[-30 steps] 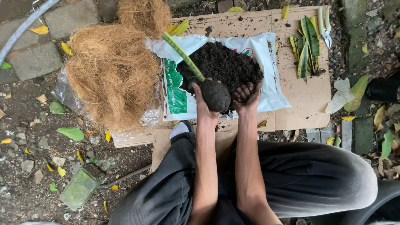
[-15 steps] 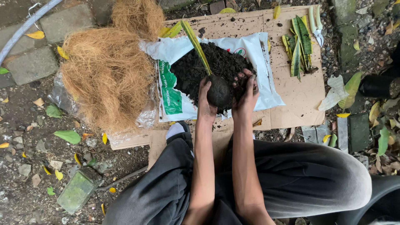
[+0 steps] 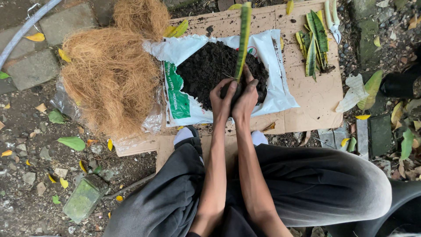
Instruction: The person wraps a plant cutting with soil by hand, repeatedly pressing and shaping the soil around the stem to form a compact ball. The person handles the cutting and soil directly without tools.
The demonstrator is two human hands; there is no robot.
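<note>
Since a second ago we have turned the soil ball [image 3: 231, 93] so that the long green leaf [image 3: 243, 39], which leaned well off to the left, now stands nearly straight up toward the camera, and our hands have closed in from a loose cradle to a tight wrap. We judge that the shaping of the clump around the leaf's base is well along, with the plant now held upright in it. Our left hand [image 3: 221, 100] curls around the left side of the ball, its fingers [image 3: 222, 87] bent and pressed against the dark soil; our right hand [image 3: 246, 98] mirrors it on the right, fingers [image 3: 251, 85] closed over the top by the foot of the leaf. Both hands are shut on the ball, with almost no gap between them, so little of the ball itself shows. We hold it just above the heap of loose soil [image 3: 206, 70] that lies on the opened white bag [image 3: 272, 94], itself spread on a sheet of cardboard [image 3: 313, 94] on the ground. To the left lies a big mound of brown coconut fibre [image 3: 109, 74]; at the upper right of the cardboard rest more cut leaves [image 3: 315, 41] and a pair of shears [image 3: 333, 19].
</note>
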